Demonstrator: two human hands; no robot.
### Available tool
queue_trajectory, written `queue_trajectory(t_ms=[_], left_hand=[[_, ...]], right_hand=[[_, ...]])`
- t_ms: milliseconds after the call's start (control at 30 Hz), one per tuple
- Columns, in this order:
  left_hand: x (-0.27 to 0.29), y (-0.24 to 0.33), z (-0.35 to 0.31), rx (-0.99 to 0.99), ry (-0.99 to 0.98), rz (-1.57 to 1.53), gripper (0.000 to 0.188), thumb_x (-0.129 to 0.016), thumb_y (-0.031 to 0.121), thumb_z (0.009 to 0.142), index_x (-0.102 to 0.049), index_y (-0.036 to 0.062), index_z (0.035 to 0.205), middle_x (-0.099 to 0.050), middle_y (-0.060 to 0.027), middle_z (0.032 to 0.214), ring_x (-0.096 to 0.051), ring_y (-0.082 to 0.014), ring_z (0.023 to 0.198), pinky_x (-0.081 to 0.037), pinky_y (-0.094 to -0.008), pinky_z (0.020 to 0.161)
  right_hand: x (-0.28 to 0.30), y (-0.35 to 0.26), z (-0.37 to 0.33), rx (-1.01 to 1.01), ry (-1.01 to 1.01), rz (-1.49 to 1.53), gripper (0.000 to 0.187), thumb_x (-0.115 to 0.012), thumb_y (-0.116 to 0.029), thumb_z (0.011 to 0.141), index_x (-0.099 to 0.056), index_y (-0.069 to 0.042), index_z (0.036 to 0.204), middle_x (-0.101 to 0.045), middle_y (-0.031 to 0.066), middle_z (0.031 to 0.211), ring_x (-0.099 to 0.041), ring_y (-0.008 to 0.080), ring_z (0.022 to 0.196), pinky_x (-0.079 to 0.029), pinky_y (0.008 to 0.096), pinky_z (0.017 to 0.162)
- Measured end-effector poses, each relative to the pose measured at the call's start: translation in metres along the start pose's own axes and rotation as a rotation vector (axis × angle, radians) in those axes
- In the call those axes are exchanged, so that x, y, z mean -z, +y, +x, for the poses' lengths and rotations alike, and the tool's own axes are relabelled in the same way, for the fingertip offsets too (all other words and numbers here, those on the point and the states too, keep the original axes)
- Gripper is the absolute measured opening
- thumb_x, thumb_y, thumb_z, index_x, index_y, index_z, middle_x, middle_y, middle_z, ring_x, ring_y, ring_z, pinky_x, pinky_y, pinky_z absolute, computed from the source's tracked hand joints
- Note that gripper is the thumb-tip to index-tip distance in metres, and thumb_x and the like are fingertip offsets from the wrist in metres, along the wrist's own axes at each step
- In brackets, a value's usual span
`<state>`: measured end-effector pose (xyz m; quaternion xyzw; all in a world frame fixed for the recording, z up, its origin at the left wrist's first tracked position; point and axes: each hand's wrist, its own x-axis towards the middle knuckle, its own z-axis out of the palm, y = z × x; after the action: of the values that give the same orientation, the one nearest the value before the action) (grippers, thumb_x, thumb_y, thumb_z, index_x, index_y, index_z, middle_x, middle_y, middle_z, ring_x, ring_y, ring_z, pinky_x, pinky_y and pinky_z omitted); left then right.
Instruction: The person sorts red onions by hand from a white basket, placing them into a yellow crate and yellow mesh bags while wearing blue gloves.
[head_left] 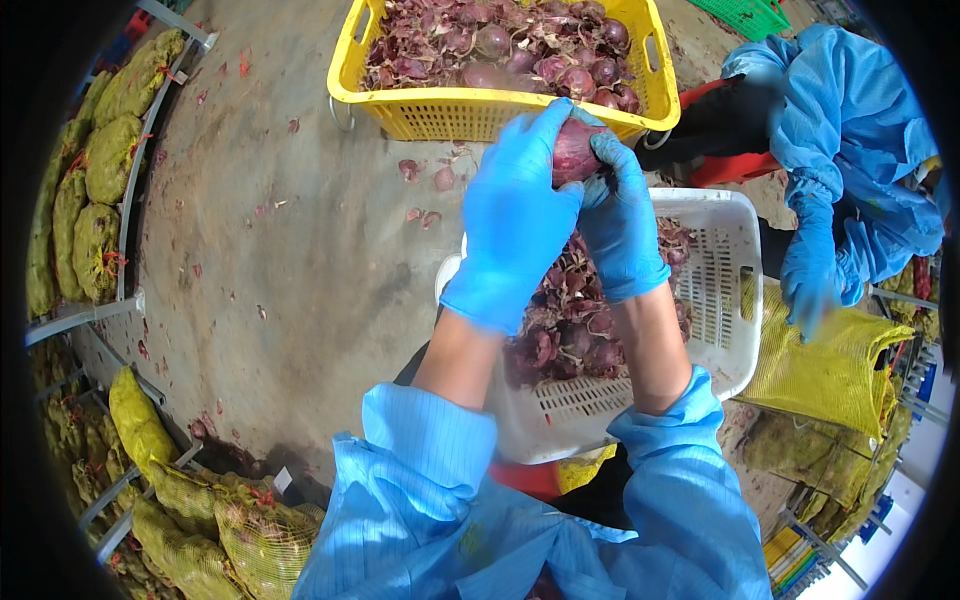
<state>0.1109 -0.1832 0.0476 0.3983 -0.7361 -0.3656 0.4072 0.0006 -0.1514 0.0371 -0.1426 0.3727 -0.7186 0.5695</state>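
Red onion (pixel 573 152) | held upright | left hand (pixel 515 225), right hand (pixel 620 225) gripping

A red onion (pixel 573 150), purple-skinned and round, sits gripped between two blue-gloved hands, the left hand (pixel 515 225) and right hand (pixel 620 220), held up just near the far yellow crate (pixel 440 115).

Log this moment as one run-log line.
left hand: holds red onion | right hand: same onion | below: white crate of peels | ahead: yellow crate of onions
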Motion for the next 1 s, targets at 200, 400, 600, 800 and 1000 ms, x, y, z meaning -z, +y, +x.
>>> queue_trajectory(t_ms=[200, 400, 600, 800, 1000], left_hand=[[-0.003, -0.011, 0.009, 0.025, 0.068, -0.170, 0.065, -0.070, 0.002, 0.075, -0.050, 0.0047, 0.137, -0.058, -0.0134, 0.126, -0.058, -0.0206, 0.115, -0.050, -0.0320, 0.094], [0.006, -0.007, 0.014, 0.233, 0.219, -0.420, 0.065, -0.066, 0.008, 0.086, -0.037, 0.0018, 0.144, -0.053, -0.0161, 0.133, -0.054, -0.0188, 0.117, -0.045, -0.0292, 0.097], [0.023, 0.001, 0.011, 0.413, 0.111, -0.928, 0.055, -0.062, 0.016, 0.090, -0.043, -0.0036, 0.137, -0.058, -0.0166, 0.126, -0.061, -0.0251, 0.111, -0.049, -0.0324, 0.095], [0.017, 0.003, -0.002, 0.368, -0.019, -1.261, 0.051, -0.063, 0.017, 0.089, -0.048, -0.0031, 0.133, -0.062, -0.0147, 0.121, -0.063, -0.0248, 0.107, -0.050, -0.0336, 0.093], [0.007, 0.008, -0.003, 0.422, -0.019, -1.272, 0.050, -0.064, 0.017, 0.088, -0.050, -0.0029, 0.131, -0.063, -0.0151, 0.118, -0.063, -0.0248, 0.106, -0.050, -0.0340, 0.092]], right_hand=[[0.000, -0.001, 0.028, 0.182, -0.059, -0.319, 0.036, -0.050, -0.017, 0.095, -0.054, 0.001, 0.126, -0.058, 0.0120, 0.119, -0.058, 0.0205, 0.108, -0.052, 0.0332, 0.092], [0.007, -0.044, 0.129, 0.137, -0.060, 0.005, 0.045, -0.060, -0.040, 0.095, -0.050, -0.006, 0.122, -0.056, 0.0164, 0.107, -0.060, 0.0365, 0.098, -0.056, 0.0462, 0.087], [0.103, 0.041, 0.051, -0.425, -0.423, -1.025, 0.030, -0.059, -0.033, 0.092, -0.071, -0.010, 0.107, -0.070, 0.0021, 0.093, -0.063, 0.0109, 0.078, -0.048, 0.0256, 0.064], [0.167, 0.128, 0.023, -0.370, -0.428, -1.790, 0.037, -0.063, -0.037, 0.081, -0.069, -0.017, 0.112, -0.067, 0.0194, 0.109, -0.064, 0.0374, 0.100, -0.052, 0.0450, 0.087], [0.232, 0.220, -0.100, -0.134, -0.051, -2.034, 0.049, -0.062, -0.019, 0.083, -0.053, -0.022, 0.132, -0.021, 0.0219, 0.153, -0.054, 0.0472, 0.112, -0.053, 0.0503, 0.085]])
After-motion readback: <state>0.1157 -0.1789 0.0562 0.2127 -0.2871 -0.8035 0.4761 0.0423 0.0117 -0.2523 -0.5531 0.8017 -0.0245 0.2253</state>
